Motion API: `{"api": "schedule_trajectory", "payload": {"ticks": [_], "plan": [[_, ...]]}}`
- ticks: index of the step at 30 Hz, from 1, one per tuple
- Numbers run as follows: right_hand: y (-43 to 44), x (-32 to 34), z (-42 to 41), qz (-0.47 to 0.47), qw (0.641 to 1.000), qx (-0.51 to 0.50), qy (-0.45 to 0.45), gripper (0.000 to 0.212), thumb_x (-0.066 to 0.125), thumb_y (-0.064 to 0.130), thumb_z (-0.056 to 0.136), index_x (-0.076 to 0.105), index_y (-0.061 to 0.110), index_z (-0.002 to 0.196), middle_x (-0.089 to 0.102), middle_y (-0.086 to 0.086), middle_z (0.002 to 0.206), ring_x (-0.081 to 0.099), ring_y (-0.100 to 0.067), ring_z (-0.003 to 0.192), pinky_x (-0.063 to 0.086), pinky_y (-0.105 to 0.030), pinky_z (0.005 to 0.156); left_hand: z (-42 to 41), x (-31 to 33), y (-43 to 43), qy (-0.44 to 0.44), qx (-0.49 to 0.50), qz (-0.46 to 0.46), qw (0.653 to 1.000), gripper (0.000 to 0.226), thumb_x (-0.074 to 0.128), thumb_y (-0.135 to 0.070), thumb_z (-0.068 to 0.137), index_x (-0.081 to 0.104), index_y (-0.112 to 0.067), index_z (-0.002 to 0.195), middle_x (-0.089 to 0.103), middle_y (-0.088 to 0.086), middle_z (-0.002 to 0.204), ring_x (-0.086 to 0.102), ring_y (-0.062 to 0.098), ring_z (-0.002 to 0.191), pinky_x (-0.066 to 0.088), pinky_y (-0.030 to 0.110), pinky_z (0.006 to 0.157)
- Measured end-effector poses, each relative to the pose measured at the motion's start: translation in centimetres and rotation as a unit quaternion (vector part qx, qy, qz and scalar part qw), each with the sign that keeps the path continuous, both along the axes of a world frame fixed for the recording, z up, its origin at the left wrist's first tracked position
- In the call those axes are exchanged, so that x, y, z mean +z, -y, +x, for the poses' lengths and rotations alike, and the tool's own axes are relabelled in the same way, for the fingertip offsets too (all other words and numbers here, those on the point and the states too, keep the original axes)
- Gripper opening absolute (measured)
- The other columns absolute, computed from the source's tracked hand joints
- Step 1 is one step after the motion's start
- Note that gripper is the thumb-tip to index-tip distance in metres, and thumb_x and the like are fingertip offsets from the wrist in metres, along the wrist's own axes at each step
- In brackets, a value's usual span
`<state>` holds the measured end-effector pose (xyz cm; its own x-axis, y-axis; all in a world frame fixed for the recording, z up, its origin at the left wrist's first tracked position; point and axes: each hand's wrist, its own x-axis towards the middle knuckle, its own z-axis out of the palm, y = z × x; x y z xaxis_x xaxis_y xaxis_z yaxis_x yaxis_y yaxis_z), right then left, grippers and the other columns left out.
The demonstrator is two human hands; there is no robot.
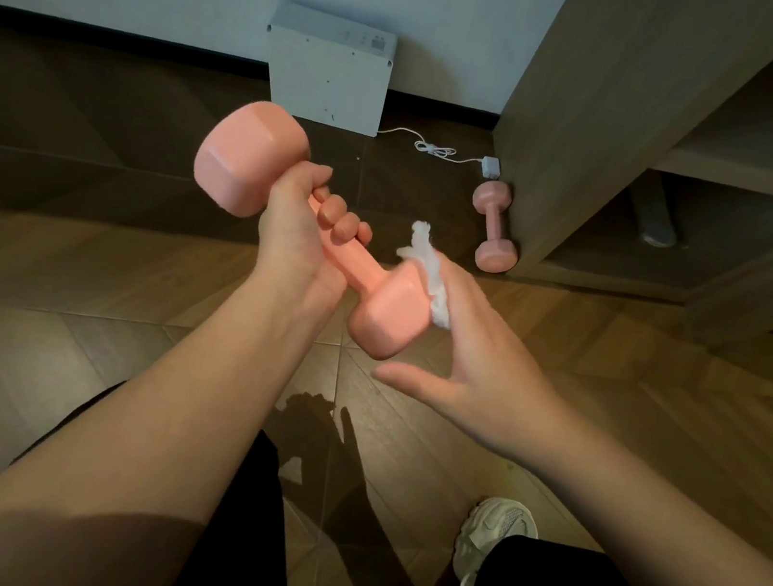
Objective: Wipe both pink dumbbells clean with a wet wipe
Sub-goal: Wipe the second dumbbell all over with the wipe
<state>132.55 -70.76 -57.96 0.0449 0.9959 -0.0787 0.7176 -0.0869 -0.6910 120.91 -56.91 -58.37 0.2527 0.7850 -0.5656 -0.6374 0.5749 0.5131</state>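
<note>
L hand point(293, 227) holds a pink, hex-headed dumbbell point(386, 315) in the air over the wooden floor point(70, 293), fingers point(341, 221) clenched round its handle. R hand point(480, 358) has its fingers point(457, 296) nearly straight, thumb spread wide, pressing a crumpled white wet wipe point(429, 266) against the near head. 2nd pink dumbbell point(495, 226) lies on the floor, touching the wooden cabinet point(603, 124).
</note>
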Motion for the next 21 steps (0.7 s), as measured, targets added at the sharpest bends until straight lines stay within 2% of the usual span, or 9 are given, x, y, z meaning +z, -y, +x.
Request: {"api": "schedule_trajectory", "payload": {"ticks": [2, 6, 10, 12, 14, 15, 16, 18, 21], "plan": [[-0.4, -0.2, -0.1, 0.002, 1.0, -0.025, 0.02, 0.093, 0.074, 0.062, 0.072, 0.027, 0.033, 0.146, 0.039, 0.019, 0.141, 0.04, 0.006, 0.123, 0.041, -0.023, 0.098, 0.3, -0.2, 0.2, -0.004, -0.005, -0.026, 1.0, 0.021, 0.065, -0.017, 0.086, 0.051, -0.015, 0.07, 0.045, -0.003, 0.049, 0.039, 0.009, 0.038, 0.047, 0.02, 0.046], [-0.8, -0.5, 0.1, 0.016, 0.996, -0.08, -0.02, 0.087, 0.08, 0.056, 0.069, 0.038, 0.032, 0.142, 0.048, 0.021, 0.131, 0.046, 0.009, 0.113, 0.04, -0.009, 0.08, 0.7, -0.1, 0.5, -0.002, -0.023, -0.038, 0.999, 0.019, 0.067, -0.018, 0.085, 0.054, -0.014, 0.072, 0.049, -0.003, 0.052, 0.044, 0.008, 0.04, 0.051, 0.022, 0.05], [-0.4, -0.3, -0.4, 0.09, 0.992, -0.087, 0.019, 0.09, 0.082, 0.045, 0.071, 0.039, 0.023, 0.147, 0.044, 0.016, 0.146, 0.034, 0.008, 0.131, 0.031, 0.0, 0.098, 0.5, 0.0, 0.3, 0.007, -0.003, -0.051, 0.999, 0.018, 0.067, -0.021, 0.087, 0.055, -0.015, 0.076, 0.049, -0.003, 0.053, 0.045, 0.009, 0.042, 0.052, 0.023, 0.052], [-0.3, -0.4, -0.6, 0.095, 0.993, -0.065, 0.03, 0.089, 0.08, 0.041, 0.075, 0.036, 0.019, 0.149, 0.038, 0.014, 0.15, 0.025, 0.006, 0.137, 0.024, -0.003, 0.106, 0.3, -0.1, 0.4, -0.001, 0.008, -0.067, 0.998, 0.017, 0.067, -0.023, 0.088, 0.055, -0.015, 0.08, 0.049, -0.003, 0.053, 0.045, 0.008, 0.042, 0.052, 0.023, 0.053], [-0.4, -0.5, -0.8, 0.06, 0.996, -0.045, 0.051, 0.096, 0.081, 0.046, 0.073, 0.029, 0.023, 0.15, 0.036, 0.012, 0.152, 0.029, 0.002, 0.138, 0.029, -0.02, 0.111, 0.3, -0.2, 0.5, -0.006, 0.007, -0.085, 0.996, 0.018, 0.068, -0.025, 0.089, 0.055, -0.015, 0.082, 0.05, -0.004, 0.053, 0.046, 0.008, 0.043, 0.052, 0.023, 0.054], [-0.4, -0.5, -0.8, 0.048, 0.996, -0.045, 0.056, 0.098, 0.083, 0.047, 0.07, 0.029, 0.025, 0.149, 0.038, 0.013, 0.148, 0.034, 0.003, 0.134, 0.034, -0.022, 0.108, 0.3, -0.2, 0.6, -0.007, 0.003, -0.09, 0.996, 0.018, 0.068, -0.025, 0.089, 0.055, -0.015, 0.082, 0.05, -0.004, 0.054, 0.046, 0.008, 0.043, 0.052, 0.023, 0.055], [-0.4, -0.5, -0.8, 0.046, 0.996, -0.053, 0.049, 0.096, 0.084, 0.047, 0.068, 0.032, 0.027, 0.145, 0.041, 0.016, 0.142, 0.038, 0.007, 0.127, 0.037, -0.016, 0.102, 0.3, -0.2, 0.7, -0.007, -0.004, -0.09, 0.996, 0.017, 0.068, -0.024, 0.088, 0.055, -0.015, 0.082, 0.051, -0.003, 0.054, 0.047, 0.009, 0.043, 0.052, 0.023, 0.056], [-0.6, -0.1, -0.6, 0.045, 0.995, -0.086, -0.005, 0.083, 0.085, 0.046, 0.067, 0.041, 0.031, 0.136, 0.048, 0.024, 0.126, 0.045, 0.012, 0.114, 0.041, -0.003, 0.084, 0.2, -0.1, 0.9, 0.005, -0.023, -0.072, 0.997, 0.015, 0.068, -0.021, 0.087, 0.057, -0.014, 0.08, 0.053, -0.003, 0.055, 0.05, 0.009, 0.045, 0.052, 0.024, 0.056], [-1.1, 0.7, 0.3, 0.006, 0.969, -0.122, -0.217, 0.062, 0.084, 0.041, 0.069, 0.055, 0.028, 0.123, 0.063, 0.025, 0.104, 0.057, 0.008, 0.103, 0.047, -0.007, 0.076, 0.2, 0.4, 1.0, 0.076, -0.042, -0.016, 0.996, 0.016, 0.068, -0.018, 0.086, 0.059, -0.014, 0.074, 0.06, 0.0, 0.063, 0.054, 0.011, 0.051, 0.052, 0.025, 0.054]]}}
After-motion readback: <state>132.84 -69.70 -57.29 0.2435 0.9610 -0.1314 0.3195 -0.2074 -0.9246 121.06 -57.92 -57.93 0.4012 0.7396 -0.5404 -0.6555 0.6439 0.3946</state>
